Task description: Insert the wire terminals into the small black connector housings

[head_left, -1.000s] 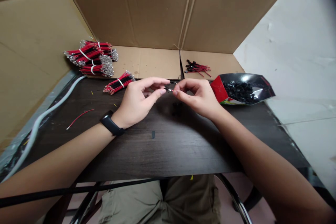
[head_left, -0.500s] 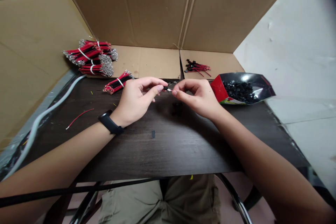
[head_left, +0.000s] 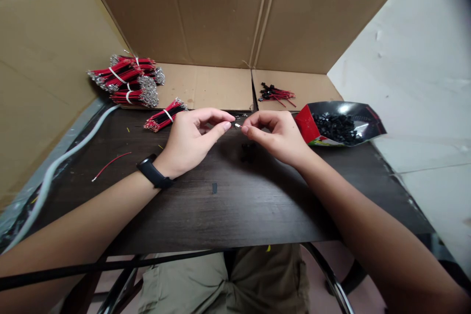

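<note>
My left hand (head_left: 195,140), with a black band (head_left: 152,171) on its wrist, pinches a small black connector housing (head_left: 233,123) between thumb and forefinger; the fingertips hide most of it. Facing it, my right hand (head_left: 281,135) is closed at thumb and fingers on a thin wire with a silvery crimp terminal (head_left: 238,125). The terminal points left at the housing, close to it; whether they touch I cannot tell. Below the right hand, a few black connector housings (head_left: 248,152) lie in shadow on the dark table (head_left: 243,216).
Tied bundles of red and black wires (head_left: 125,76) lie back left, with another bundle (head_left: 165,115) nearer. A loose red wire (head_left: 110,164) rests at left. Wired connectors (head_left: 275,94) lie on cardboard behind. At right stands a box (head_left: 368,125) of black housings.
Less of the black housing shows at my left fingertips than before. Both hands keep almost the same place, and the terminal remains between them.
</note>
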`<state>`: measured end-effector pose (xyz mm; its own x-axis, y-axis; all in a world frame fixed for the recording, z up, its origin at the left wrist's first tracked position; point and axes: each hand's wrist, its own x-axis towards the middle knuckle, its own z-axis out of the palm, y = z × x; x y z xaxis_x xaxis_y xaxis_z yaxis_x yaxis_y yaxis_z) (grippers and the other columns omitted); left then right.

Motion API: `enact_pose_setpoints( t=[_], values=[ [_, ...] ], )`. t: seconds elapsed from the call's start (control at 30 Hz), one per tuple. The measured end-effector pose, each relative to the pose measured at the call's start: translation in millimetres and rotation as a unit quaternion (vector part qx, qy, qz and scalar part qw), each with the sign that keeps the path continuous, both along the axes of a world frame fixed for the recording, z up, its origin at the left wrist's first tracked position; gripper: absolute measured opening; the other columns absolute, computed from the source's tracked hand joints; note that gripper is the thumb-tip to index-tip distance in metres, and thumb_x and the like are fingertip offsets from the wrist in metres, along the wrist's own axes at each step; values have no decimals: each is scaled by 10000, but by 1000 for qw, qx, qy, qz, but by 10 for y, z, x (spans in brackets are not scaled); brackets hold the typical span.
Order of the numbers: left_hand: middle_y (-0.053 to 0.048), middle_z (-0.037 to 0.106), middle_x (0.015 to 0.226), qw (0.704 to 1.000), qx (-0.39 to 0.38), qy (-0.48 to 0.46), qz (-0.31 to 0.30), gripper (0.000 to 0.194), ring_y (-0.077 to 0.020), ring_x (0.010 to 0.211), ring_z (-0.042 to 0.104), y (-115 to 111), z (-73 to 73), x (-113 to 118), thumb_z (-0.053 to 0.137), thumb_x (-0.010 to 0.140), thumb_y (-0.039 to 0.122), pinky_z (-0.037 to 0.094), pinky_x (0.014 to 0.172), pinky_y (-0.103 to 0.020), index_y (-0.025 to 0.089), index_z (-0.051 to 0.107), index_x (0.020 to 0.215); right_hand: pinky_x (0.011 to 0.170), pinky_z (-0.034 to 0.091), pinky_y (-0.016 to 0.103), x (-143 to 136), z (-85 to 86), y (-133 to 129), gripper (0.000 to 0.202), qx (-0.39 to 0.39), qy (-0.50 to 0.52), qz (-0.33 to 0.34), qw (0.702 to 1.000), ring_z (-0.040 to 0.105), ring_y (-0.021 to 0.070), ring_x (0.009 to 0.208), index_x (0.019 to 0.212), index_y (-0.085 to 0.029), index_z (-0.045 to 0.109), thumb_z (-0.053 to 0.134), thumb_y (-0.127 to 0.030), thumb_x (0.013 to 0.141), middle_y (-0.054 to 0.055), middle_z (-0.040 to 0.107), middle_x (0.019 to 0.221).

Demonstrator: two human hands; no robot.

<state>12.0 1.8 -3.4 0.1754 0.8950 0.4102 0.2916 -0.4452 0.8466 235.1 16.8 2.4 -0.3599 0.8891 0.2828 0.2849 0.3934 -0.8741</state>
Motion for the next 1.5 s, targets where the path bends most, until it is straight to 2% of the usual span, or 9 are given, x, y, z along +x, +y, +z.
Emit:
enact_pose_setpoints(
  t=[0.1, 0.37, 0.57, 0.83, 1.03, 1.17, 1.3, 1.37, 1.5],
  values=[
    [-58, 848, 1010, 1000, 11, 9, 4, 130, -177, 866, 780, -7, 6, 5, 800, 948, 223, 623, 784, -258, 163, 857, 1048, 666, 425, 257, 2, -8, 6, 244, 9, -5, -3, 1000, 592, 119, 707, 834, -136, 777, 780, -361, 930, 16, 726, 758],
    [-49, 857, 1001, 999, 23, 27, 15, 158, -195, 829, 785, -4, 0, -13, 873, 878, 258, 616, 730, -286, 201, 878, 1026, 666, 428, 259, 6, -17, 8, 231, 19, 2, -1, 1000, 610, 127, 712, 828, -152, 775, 788, -361, 926, 15, 733, 758],
    [-16, 856, 960, 1000, 16, 2, -9, 94, -200, 801, 779, -12, -27, -25, 882, 870, 239, 610, 719, -306, 249, 883, 964, 722, 473, 274, 8, -39, -6, 229, 24, -11, 23, 999, 635, 142, 737, 839, -160, 770, 770, -359, 953, 25, 754, 801],
    [-3, 855, 953, 997, 68, -14, -32, 148, -177, 851, 800, -9, -66, -50, 891, 870, 141, 630, 790, -277, 264, 885, 952, 717, 469, 271, -56, -36, -54, 224, 26, -4, 25, 999, 627, 138, 725, 825, -148, 743, 745, -330, 955, 17, 732, 764],
    [8, 854, 970, 998, 59, -3, -25, 159, -185, 895, 802, -31, -37, -43, 871, 879, 137, 645, 875, -299, 282, 886, 943, 725, 475, 281, -91, -38, -84, 201, 19, 3, 12, 1000, 640, 145, 735, 842, -154, 752, 747, -324, 949, 21, 746, 781],
    [-1, 855, 997, 999, 34, 19, -6, 105, -209, 894, 800, -33, -7, -46, 852, 909, 220, 642, 807, -330, 295, 885, 974, 743, 489, 292, -80, -23, -68, 266, -15, 13, 15, 1000, 650, 158, 777, 887, -165, 778, 794, -426, 941, 28, 766, 834],
    [-8, 856, 987, 1000, 17, 6, 15, 95, -201, 832, 792, -15, -4, -44, 874, 893, 273, 636, 753, -336, 269, 876, 987, 807, 530, 309, -52, 0, -43, 389, -48, 35, 9, 998, 696, 183, 890, 1077, -169, 811, 858, -507, 888, 62, 814, 1005],
    [-14, 854, 977, 1000, 17, -3, 21, 113, -192, 813, 782, -4, -5, -42, 894, 875, 270, 630, 744, -336, 256, 868, 983, 839, 531, 315, -36, -1, -31, 376, -51, 38, -2, 998, 700, 182, 919, 1093, -169, 804, 848, -488, 899, 68, 814, 1039],
    [-6, 841, 933, 1000, 14, -17, 20, 127, -176, 786, 759, 7, -3, -36, 916, 851, 263, 605, 716, -331, 251, 850, 959, 845, 506, 313, -17, -25, -7, 221, -47, 43, 4, 998, 681, 166, 887, 973, -166, 773, 783, -384, 940, 49, 789, 962]
  ],
)
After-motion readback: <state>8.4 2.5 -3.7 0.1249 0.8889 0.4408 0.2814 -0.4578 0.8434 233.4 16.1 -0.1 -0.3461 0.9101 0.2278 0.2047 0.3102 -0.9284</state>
